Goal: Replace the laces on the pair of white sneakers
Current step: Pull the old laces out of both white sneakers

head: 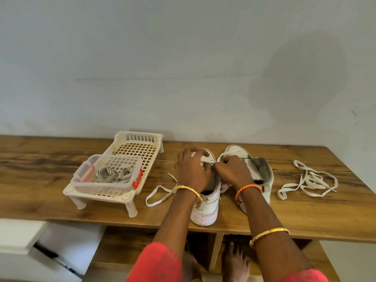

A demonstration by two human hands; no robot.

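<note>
Two white sneakers are set side by side, heels toward the person, on the wooden table (61, 159), presumably so the eyelets face up for lacing. The left sneaker (205, 202) is steadied from above by the left hand (191, 167), fingers curled over its tongue area, while a lace (158, 193) trailing off to its left appears pinched at the eyelets by the right hand (230, 167). The right sneaker (258, 169) is untouched; a loose lace (309, 180) lies well apart on the right, more laces in the clear container (105, 180) on the rack (140, 139).
</note>
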